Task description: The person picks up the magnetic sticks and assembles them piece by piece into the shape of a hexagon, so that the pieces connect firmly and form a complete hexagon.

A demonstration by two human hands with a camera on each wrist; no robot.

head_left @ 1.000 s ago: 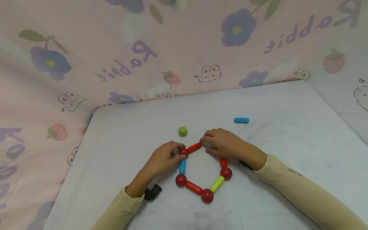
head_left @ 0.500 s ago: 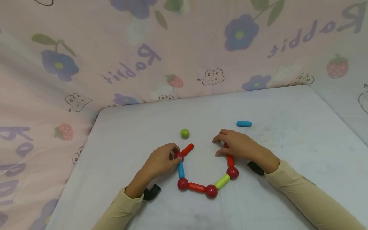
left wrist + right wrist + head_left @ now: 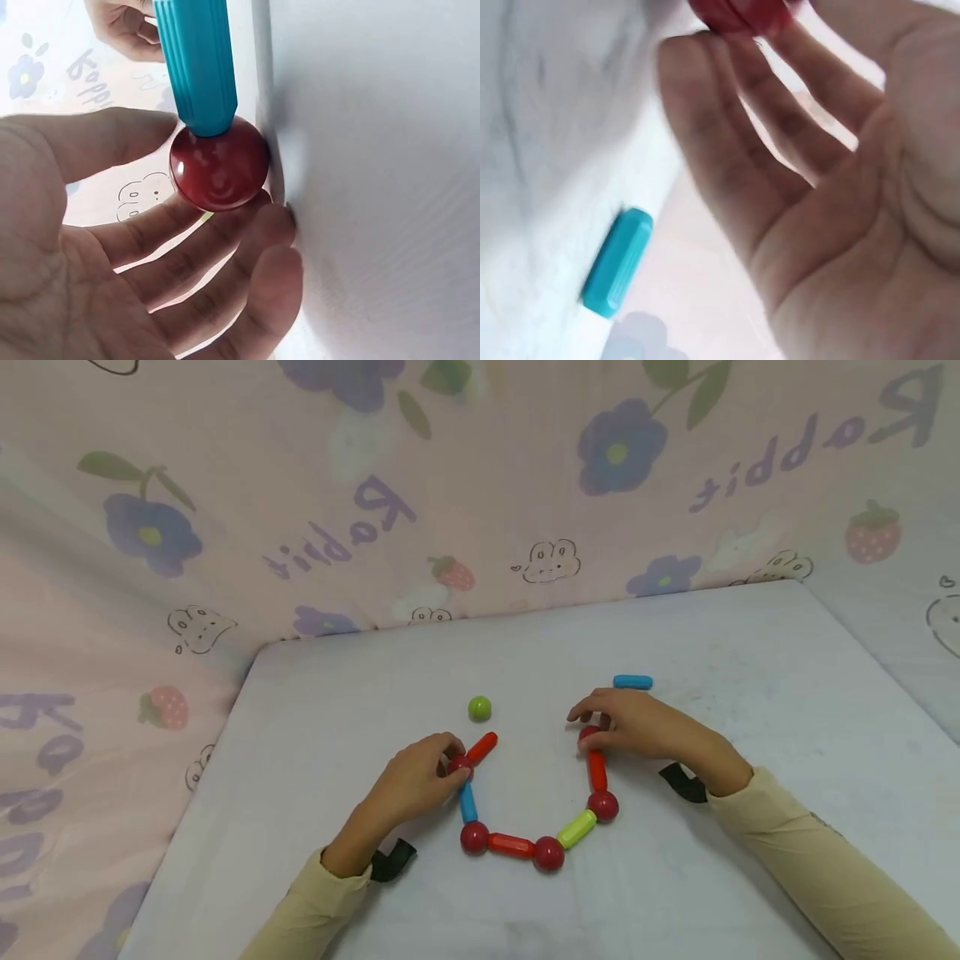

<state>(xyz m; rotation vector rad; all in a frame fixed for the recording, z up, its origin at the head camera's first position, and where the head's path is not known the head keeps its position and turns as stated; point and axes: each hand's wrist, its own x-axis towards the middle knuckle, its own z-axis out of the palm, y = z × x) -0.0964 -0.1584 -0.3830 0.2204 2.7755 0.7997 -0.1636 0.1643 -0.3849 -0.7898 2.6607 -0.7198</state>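
Note:
On the white table lies an open chain of red balls joined by coloured rods. My left hand (image 3: 420, 781) holds the red ball at the chain's left end between thumb and fingers. A blue rod (image 3: 202, 67) and a short red rod (image 3: 482, 748) stick out from that ball. My right hand (image 3: 637, 724) has its thumb and fingers round the red ball (image 3: 589, 737) at the right end, partly hidden by them. A red rod (image 3: 597, 772) runs from it to another red ball (image 3: 603, 806). A yellow-green rod (image 3: 577, 830), more balls and a red rod (image 3: 512, 846) form the near side.
A loose green ball (image 3: 480, 708) lies beyond the chain, and a loose blue rod (image 3: 633, 682) lies just past my right hand. A patterned pink cloth (image 3: 480, 485) hangs behind the table's far edge.
My right hand has moved right, away from the red rod's free end, and now holds the right-hand ball. The left ball and its rod have shifted slightly left, and the chain's gap is wider.

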